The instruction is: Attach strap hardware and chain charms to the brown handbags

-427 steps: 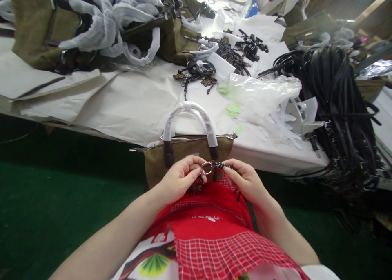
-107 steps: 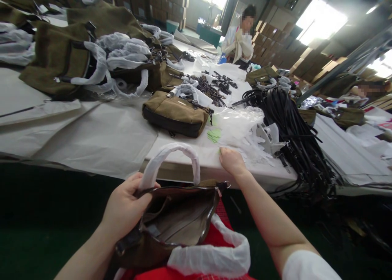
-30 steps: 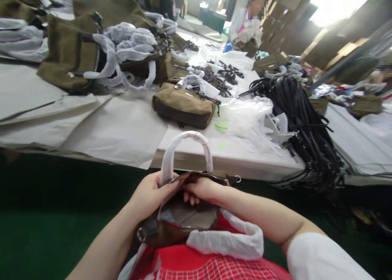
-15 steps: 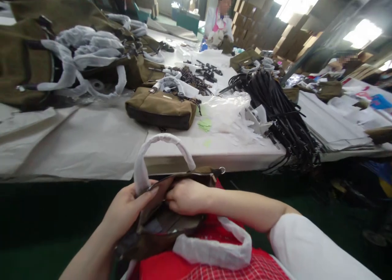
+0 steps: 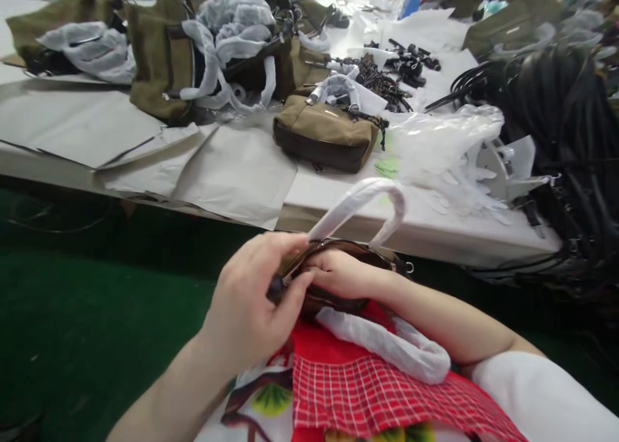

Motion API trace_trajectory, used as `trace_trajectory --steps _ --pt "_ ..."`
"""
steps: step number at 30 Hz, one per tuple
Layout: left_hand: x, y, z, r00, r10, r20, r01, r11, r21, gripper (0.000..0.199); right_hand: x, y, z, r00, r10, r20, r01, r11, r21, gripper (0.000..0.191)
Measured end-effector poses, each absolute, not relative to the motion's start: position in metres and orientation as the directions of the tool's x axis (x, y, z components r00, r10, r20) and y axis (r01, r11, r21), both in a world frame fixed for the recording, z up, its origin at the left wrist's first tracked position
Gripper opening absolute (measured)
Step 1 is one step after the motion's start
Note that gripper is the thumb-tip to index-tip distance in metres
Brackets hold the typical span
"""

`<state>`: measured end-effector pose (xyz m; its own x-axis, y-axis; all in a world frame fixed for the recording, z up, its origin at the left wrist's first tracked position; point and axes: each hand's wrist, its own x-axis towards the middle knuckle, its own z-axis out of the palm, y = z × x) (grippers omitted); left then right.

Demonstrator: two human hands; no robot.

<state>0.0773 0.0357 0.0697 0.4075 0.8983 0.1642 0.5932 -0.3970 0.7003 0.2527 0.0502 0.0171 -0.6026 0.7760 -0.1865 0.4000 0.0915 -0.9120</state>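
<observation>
An olive-brown handbag [image 5: 341, 301] is held against my lap, its zipped mouth open. My left hand [image 5: 254, 290] grips the left end of the opening, thumb and fingers closed round the rim beside the zipper [image 5: 298, 265]. Curled fingers of my right hand [image 5: 341, 271] reach into the mouth near my left thumb; what they pinch is hidden. One carrying handle [image 5: 362, 200], wrapped in white, arches up behind the opening. The other wrapped handle [image 5: 387, 345] hangs forward over a red checked apron [image 5: 338, 390].
Across the table [image 5: 232, 165] a finished-looking brown bag [image 5: 326, 133] stands near the edge. More olive bags [image 5: 159, 62] with wrapped handles lie at left. Black hardware pieces [image 5: 406, 62], clear plastic bags [image 5: 435, 145] and a heap of black straps [image 5: 556, 113] lie behind and to the right.
My view has swung left and down. My left hand has shifted from the handle base to the zipper end of the rim, and the bag's mouth has narrowed. My right hand stays inside it.
</observation>
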Motion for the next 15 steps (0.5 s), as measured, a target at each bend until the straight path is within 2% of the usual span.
trace_trajectory --steps 1,3,7,10,12,13,15 --pt "0.081 0.029 0.075 0.469 0.854 0.226 0.596 -0.495 0.632 0.035 0.254 0.050 0.018 -0.583 0.797 -0.155 0.375 0.095 -0.922 0.017" --pt "0.089 0.024 0.074 0.584 0.768 0.262 0.575 -0.619 0.534 0.040 0.259 0.050 0.021 -0.530 0.835 -0.145 0.313 0.034 -0.949 0.012" --pt "0.094 0.039 0.049 0.633 0.725 0.272 0.588 -0.678 0.440 0.042 0.279 0.050 0.033 -0.560 0.782 -0.275 0.108 -0.260 -0.960 0.022" --pt "0.095 0.056 0.032 0.661 0.660 0.356 0.545 -0.749 0.376 0.029 0.293 0.048 0.045 -0.577 0.764 -0.287 0.041 -0.324 -0.945 0.022" --pt "0.096 0.062 0.025 0.664 0.617 0.422 0.508 -0.787 0.351 0.019 0.298 0.045 0.054 -0.541 0.788 -0.294 0.197 -0.221 -0.955 0.023" --pt "0.096 0.064 0.022 0.653 0.612 0.446 0.499 -0.791 0.354 0.016 0.299 0.042 0.059 -0.499 0.825 -0.266 0.323 -0.108 -0.940 0.025" --pt "0.093 0.063 0.020 0.593 0.670 0.447 0.513 -0.742 0.431 0.018 0.302 0.036 0.069 -0.388 0.919 -0.075 0.563 0.171 -0.808 0.029"
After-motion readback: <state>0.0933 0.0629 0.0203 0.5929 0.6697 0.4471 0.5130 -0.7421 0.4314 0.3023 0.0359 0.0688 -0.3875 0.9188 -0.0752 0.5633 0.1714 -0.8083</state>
